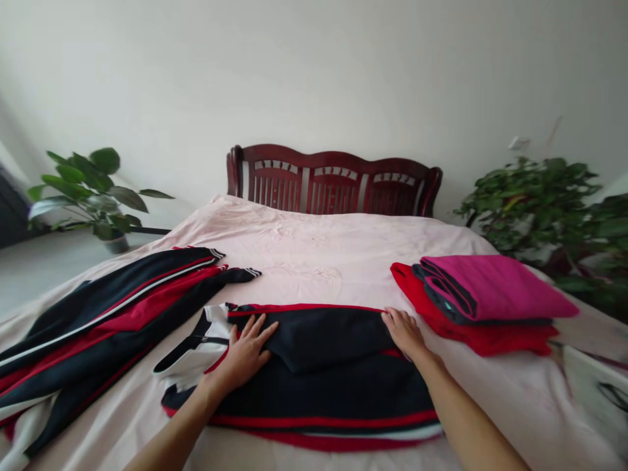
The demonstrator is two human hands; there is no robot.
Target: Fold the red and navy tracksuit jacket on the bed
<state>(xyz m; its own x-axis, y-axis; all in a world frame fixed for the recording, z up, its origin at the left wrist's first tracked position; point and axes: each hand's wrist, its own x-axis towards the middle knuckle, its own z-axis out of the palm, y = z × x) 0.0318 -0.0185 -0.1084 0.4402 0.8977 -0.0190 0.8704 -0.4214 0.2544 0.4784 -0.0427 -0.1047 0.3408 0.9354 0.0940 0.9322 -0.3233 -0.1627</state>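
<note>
A dark navy jacket with red trim and a white collar lies on the bed in front of me, its collar to the left. One sleeve is folded lengthwise over the jacket's body. My left hand rests flat near the collar, fingers spread on the cloth. At the far right corner, my right hand has its fingers bent together over the jacket's edge; its thumb is hidden. Left of the jacket lies another navy and red tracksuit garment with white stripes, stretched out at a slant.
Folded clothes, magenta over dark and red, are stacked at the right on the pink bedsheet. A pale item lies by the right edge. Behind stand a dark wooden headboard and potted plants left and right.
</note>
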